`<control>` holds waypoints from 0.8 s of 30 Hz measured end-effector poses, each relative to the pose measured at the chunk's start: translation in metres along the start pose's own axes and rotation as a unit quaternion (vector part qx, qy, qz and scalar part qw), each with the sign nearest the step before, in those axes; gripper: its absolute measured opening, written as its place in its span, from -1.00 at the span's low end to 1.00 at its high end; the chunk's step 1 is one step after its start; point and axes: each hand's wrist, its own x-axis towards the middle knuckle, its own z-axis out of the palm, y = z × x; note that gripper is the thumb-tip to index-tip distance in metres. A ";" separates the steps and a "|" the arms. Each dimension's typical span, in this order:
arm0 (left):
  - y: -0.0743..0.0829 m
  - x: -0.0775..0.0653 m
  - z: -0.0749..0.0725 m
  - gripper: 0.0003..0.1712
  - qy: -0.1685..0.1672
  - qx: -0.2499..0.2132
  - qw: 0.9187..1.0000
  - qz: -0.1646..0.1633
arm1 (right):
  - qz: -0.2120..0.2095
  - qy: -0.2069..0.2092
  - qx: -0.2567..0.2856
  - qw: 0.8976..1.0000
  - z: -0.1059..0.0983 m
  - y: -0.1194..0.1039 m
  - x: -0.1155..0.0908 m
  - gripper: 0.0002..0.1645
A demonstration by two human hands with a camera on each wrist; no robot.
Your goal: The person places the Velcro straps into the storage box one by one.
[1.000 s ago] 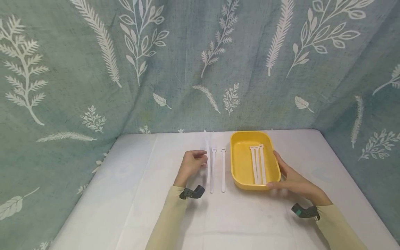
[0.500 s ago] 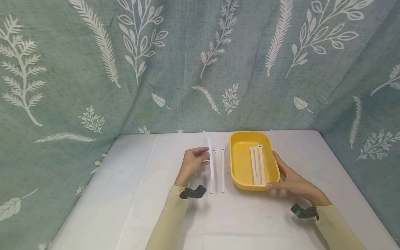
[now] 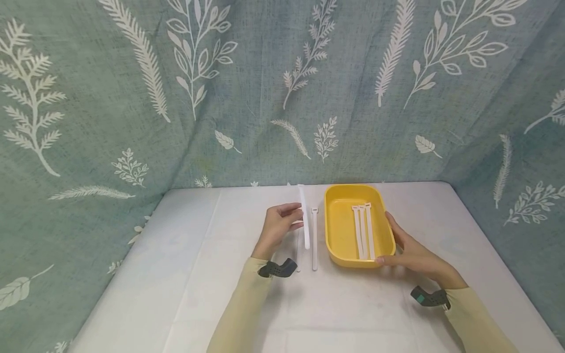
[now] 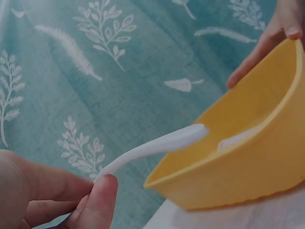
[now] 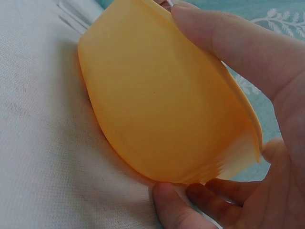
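From where I stand, the left hand [image 3: 279, 226] comes first, thumb and fingertips brought together in a pinch on a white strap [image 3: 305, 220], gripped near its middle and lifted off the table [image 3: 220, 294], just left of the tub. It looks light and limber — in the left wrist view it bows from the pinch — so I'd guess it won't break easily, though a hold too near one end might let the other sag. Below and partly hidden by it lies a second strap [image 3: 299, 255], and just beside that a third strap [image 3: 315, 240], both flat; the slotted head seems the easiest place to lift one. Next is the yellow tub [image 3: 339, 245], with three straps [image 3: 363, 233] lying close together on its floor. It looks like stiff, smooth plastic, probably light enough to slide if nudged, best steadied by rim and wall. At far right, the right hand [image 3: 410, 252] grips its near right corner, thumb at the rim, fingers set wide apart from it around the outside wall.
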 end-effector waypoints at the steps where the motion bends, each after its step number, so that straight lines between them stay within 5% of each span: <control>1: 0.000 0.001 0.001 -0.63 0.000 0.001 1.000 -0.001 | 0.000 0.000 0.001 1.000 0.000 0.001 0.000 0.60; 24: 0.011 0.004 0.035 -0.66 -0.024 -0.009 1.000 -0.016 | 0.002 0.005 -0.003 1.000 0.001 0.000 0.000 0.60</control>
